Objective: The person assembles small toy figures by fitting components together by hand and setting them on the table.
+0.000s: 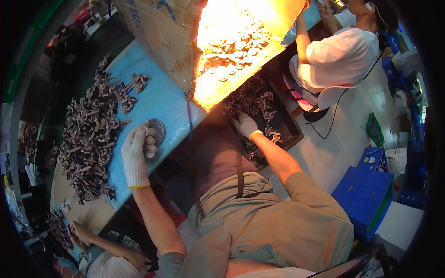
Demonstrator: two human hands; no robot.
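My left hand (136,153), in a white knit glove, is closed at the edge of the blue foam-topped table (148,65). A round grey disc (156,130) shows at its curled fingertips and looks gripped by them. Beside this hand lies a big heap of small brown-grey figurines (90,139), with a few loose ones toward the box. My right hand (245,125), also gloved, reaches down into a black tray (291,139) of similar figurines (252,99). Its fingertips are partly hidden among the dark pieces, so their grip is unclear.
A brightly lit cardboard box (169,41) holds many round discs (232,51). At right sits a co-worker in a white shirt (343,55); another person's hands (81,234) work at lower left. Blue crates (361,194) stand on the floor at right.
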